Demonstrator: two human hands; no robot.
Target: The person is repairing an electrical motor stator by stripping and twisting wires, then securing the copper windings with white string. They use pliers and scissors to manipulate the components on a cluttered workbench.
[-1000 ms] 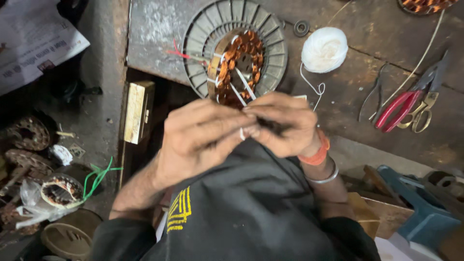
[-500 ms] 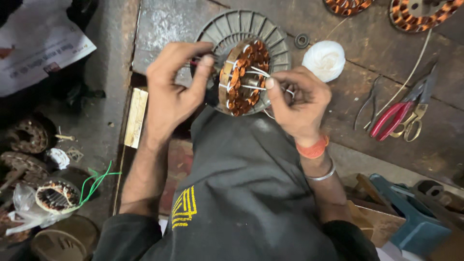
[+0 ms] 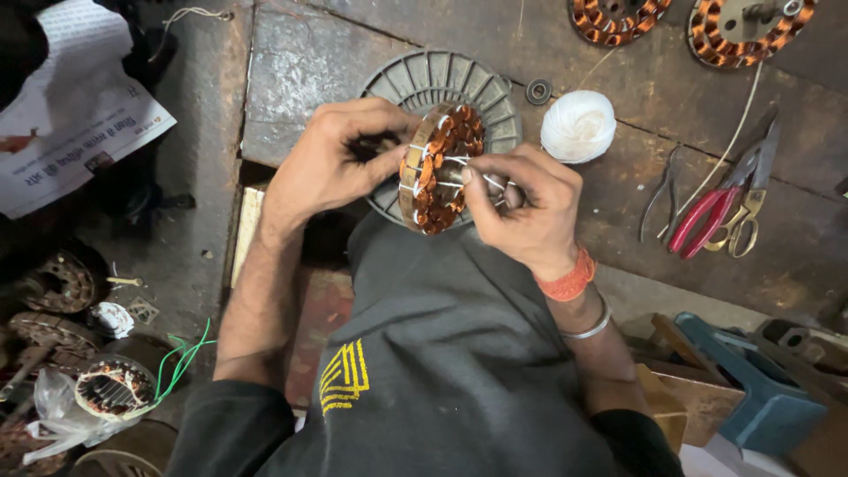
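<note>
Stator (image 3: pixel 439 170): round, wound with copper coils and tied with white thread, held tilted on edge at frame centre, above a grey finned plate (image 3: pixel 424 84).
Left hand (image 3: pixel 340 163): clamped on its left rim.
Right hand (image 3: pixel 521 208): fingers pinched on the thread at its right side.
Hidden: stator's right edge is covered by fingers.

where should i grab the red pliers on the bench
Probably by the red handles, coming from above and the near side. The pliers lie flat on the bench with the handles pointing toward the person. Scissors lie against their right side, so close in from the left.
</note>
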